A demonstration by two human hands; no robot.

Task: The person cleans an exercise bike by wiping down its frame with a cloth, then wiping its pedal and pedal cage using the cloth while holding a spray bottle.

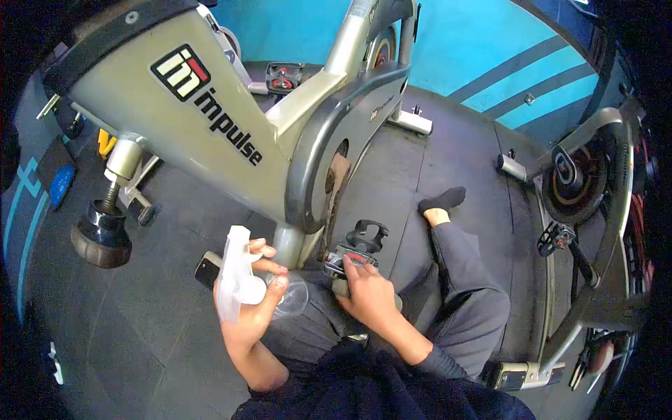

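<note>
My left hand [255, 315] is closed around a spray bottle [241, 276] with a white trigger head; its clear body [294, 297] tilts toward the right. My right hand [374, 297] grips a pedal [339, 262] of the exercise bike, fingers on its top with a red part showing beside them. A black toe cage [369, 234] sticks up from that pedal. Something greyish shows under the right hand, too covered to name. Above both hands stands the bike's silver frame [189, 133], marked "impulse".
My bent leg [469, 308] and socked foot [444, 199] rest on the dark floor mat [175, 350]. A second bike [581, 175] stands on the right. At the left are the bike's round black foot [101, 238] and a blue object [61, 185].
</note>
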